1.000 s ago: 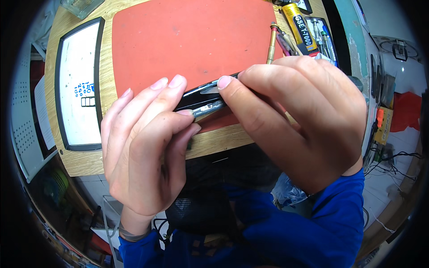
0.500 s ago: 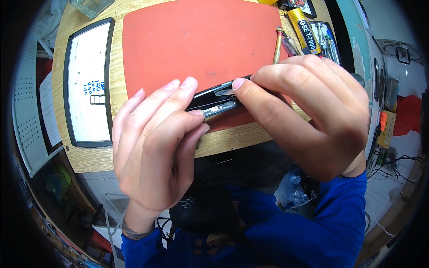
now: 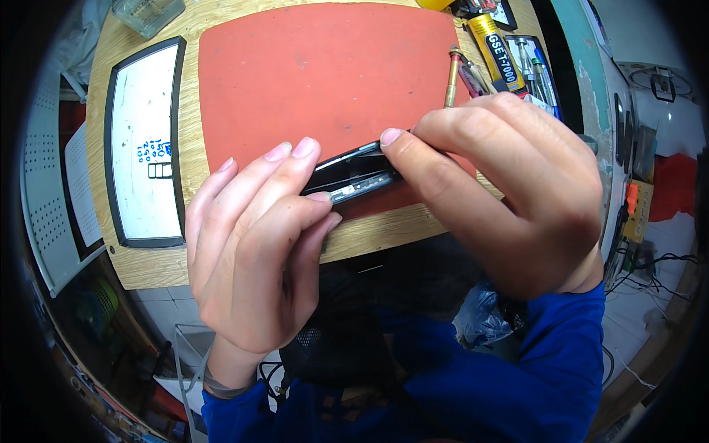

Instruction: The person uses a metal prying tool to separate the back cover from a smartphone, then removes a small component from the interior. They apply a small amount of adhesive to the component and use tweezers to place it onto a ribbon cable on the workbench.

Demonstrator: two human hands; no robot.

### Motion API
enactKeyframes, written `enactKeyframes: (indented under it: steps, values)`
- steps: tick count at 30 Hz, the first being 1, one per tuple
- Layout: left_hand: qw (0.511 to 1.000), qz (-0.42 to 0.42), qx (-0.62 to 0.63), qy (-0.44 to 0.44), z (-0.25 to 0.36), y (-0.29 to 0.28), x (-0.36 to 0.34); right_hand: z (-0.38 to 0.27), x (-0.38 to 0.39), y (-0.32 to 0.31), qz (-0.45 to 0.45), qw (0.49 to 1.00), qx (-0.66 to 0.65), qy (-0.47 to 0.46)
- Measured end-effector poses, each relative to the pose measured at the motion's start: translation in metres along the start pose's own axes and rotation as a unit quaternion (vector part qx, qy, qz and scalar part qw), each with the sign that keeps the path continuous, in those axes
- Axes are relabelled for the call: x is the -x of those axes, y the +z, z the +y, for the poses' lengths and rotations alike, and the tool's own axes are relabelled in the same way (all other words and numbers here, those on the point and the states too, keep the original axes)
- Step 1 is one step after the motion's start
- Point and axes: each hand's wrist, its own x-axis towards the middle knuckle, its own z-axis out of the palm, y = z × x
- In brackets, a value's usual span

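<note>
Between my hands, over the near edge of the red mat (image 3: pixel 325 74), is a slim black device that looks like a phone (image 3: pixel 354 166). Its two thin halves stand apart, leaving a dark gap, and small metallic parts show along the nearer half. My left hand (image 3: pixel 255 251) grips the left end, with fingertips on the far half and the thumb side at the near one. At the other end, my right hand (image 3: pixel 502 184) pinches the device, its thumb tip on the upper edge. The right fingers hide that end, so anything else in them cannot be seen.
A black-framed whiteboard (image 3: pixel 144 199) lies left on the wooden table (image 3: pixel 155 273). Beyond my right hand are a brass-coloured screwdriver (image 3: pixel 452 77), a yellow-and-black glue tube (image 3: pixel 495 52) and a tray of pens and tools (image 3: pixel 535 66). A glass container (image 3: pixel 148 15) stands far left.
The gap between the device's halves shows more clearly. A thin, pale pointed piece by my right thumb is no longer visible. Both hands keep nearly the same grip.
</note>
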Motion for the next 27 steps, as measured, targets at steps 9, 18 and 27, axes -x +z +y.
enactKeyframes:
  steps: [9,18,27]
  values:
    - [1.0,0.003,0.027,-0.004,0.002,0.0,0.001,-0.004,-0.002,-0.001,-0.021,1.0,0.001,0.007]
    - [1.0,-0.001,0.015,-0.023,0.009,0.0,0.0,-0.001,0.003,0.003,-0.007,0.999,-0.041,0.006]
    - [0.999,-0.015,-0.03,-0.027,0.011,-0.001,0.0,0.0,0.006,0.007,0.009,0.999,-0.035,-0.011]
